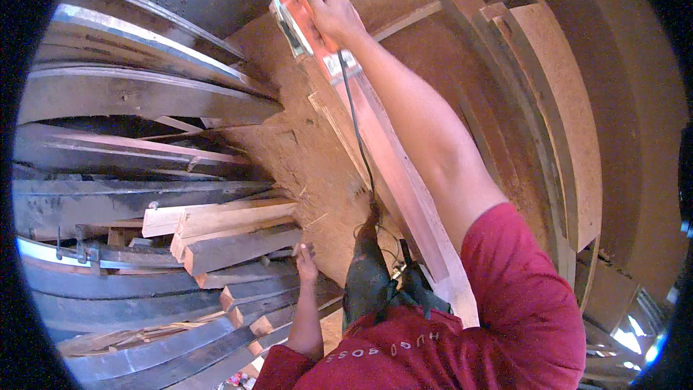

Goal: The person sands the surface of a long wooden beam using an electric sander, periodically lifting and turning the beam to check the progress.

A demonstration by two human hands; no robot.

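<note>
At the far end of a long reddish wooden beam [393,155], my right hand [333,16] is wrapped round the handle of an orange electric hand planer [296,20]. The planer rests on the beam's upper face and has a blue knob at its front. From its back end a black power cord [355,119] runs down along the beam toward my legs. My left hand [307,260] hangs free at my left side with its fingers apart and nothing in it. It is nearest to the ends of some stacked timbers [242,249].
Many planks and beams [137,94] lie stacked on the left, their ends toward me. More boards [556,101] lean or lie on the right. Brown sawdust [310,166] covers the floor beside the beam. The cord loops near my feet.
</note>
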